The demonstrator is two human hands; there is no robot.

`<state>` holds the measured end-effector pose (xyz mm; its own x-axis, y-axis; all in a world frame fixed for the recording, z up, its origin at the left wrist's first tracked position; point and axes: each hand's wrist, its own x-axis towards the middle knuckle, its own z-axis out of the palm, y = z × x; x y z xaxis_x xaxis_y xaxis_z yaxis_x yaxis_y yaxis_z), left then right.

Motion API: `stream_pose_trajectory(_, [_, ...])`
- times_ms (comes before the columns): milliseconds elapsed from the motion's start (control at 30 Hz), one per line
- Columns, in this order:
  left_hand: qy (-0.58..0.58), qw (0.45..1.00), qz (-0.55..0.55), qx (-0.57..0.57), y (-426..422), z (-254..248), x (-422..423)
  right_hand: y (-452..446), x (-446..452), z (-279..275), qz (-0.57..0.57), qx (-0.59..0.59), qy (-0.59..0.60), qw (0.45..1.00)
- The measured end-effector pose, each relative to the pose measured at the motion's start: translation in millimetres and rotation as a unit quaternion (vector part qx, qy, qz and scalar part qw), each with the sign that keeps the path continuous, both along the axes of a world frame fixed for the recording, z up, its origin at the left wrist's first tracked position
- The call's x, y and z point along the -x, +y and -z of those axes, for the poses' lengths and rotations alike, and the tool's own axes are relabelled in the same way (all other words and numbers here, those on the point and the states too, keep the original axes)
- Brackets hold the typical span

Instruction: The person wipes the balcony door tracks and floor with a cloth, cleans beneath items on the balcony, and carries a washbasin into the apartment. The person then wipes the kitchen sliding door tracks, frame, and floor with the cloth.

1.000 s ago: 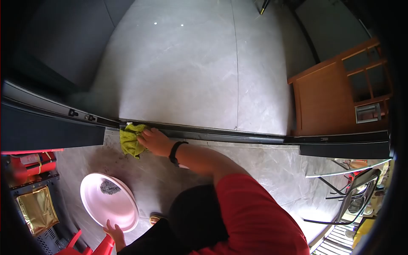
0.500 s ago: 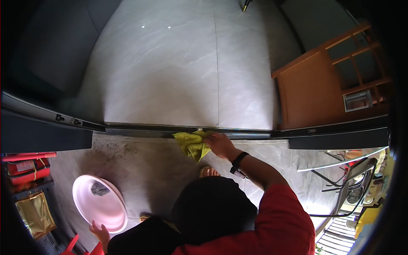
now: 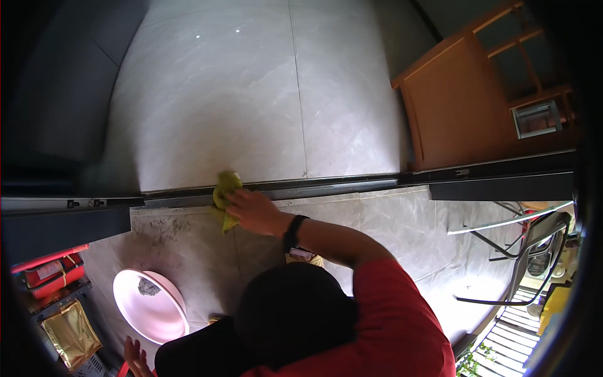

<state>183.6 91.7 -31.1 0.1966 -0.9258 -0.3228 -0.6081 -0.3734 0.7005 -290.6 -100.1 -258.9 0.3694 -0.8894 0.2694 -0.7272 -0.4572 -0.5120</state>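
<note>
Cloth (image 3: pixel 226 198), yellow-green and crumpled, hangs across the dark door track (image 3: pixel 333 187), and from my remote seat I see the right hand (image 3: pixel 252 212) gripping it with bent fingers. A black band (image 3: pixel 293 232) circles that wrist. I find the left hand (image 3: pixel 137 358) low in my view, fingers slightly spread and holding nothing I can make out, just beside the pink basin (image 3: pixel 154 314); I can't tell whether they touch. Inside the basin, a grey clump (image 3: pixel 149 287) sits against the wall. Dark specks (image 3: pixel 163 229) mark the floor (image 3: pixel 201 264) left of the cloth.
</note>
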Motion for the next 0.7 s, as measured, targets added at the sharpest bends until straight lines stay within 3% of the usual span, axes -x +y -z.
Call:
stream_pose_trajectory(67, [-0.053,0.990,0.125,0.044,5.6,-0.4,-1.0,7.6,-10.1,29.7,-0.055,0.036,0.168,0.984])
stream_pose_trajectory(167, [-0.250,0.907,0.323,0.104,-6.4,-44.9,77.0,19.6,17.4,33.4,-0.046,-0.043,0.142,0.988])
stream_pose_trajectory(233, [-0.190,0.965,0.159,0.083,-28.3,-79.5,164.8,40.1,49.3,42.5,-0.002,-0.019,0.147,0.989])
stream_pose_trajectory(267, [-0.189,0.965,0.159,0.083,-19.5,-64.7,136.5,48.1,67.0,40.2,0.014,-0.017,0.158,0.987])
stream_pose_trajectory(333, [-0.250,0.913,0.295,0.133,8.9,-21.5,54.9,63.9,100.0,30.7,0.042,-0.044,0.196,0.979])
stream_pose_trajectory(367, [-0.248,0.914,0.294,0.132,-1.9,-34.8,84.4,71.7,114.3,24.6,0.054,-0.073,0.223,0.971])
stream_pose_trajectory(433, [-0.155,0.972,0.151,0.092,-36.5,-77.9,168.0,89.6,139.9,24.3,0.083,-0.091,0.221,0.967])
stream_pose_trajectory(500, [-0.145,0.972,0.159,0.099,-38.7,-76.9,166.7,99.9,156.3,13.4,0.115,-0.106,0.225,0.962])
stream_pose_trajectory(567, [-0.134,0.972,0.166,0.102,-39.7,-71.3,164.2,110.9,167.6,-4.2,0.220,-0.221,0.050,0.949])
stream_pose_trajectory(600, [-0.128,0.972,0.168,0.105,-38.7,-69.0,161.5,114.4,170.1,-22.7,0.229,-0.192,-0.004,0.954])
stream_pose_trajectory(700, [-0.120,0.970,0.180,0.107,-40.9,-69.0,157.5,133.1,192.1,-35.5,0.284,-0.114,-0.003,0.952])
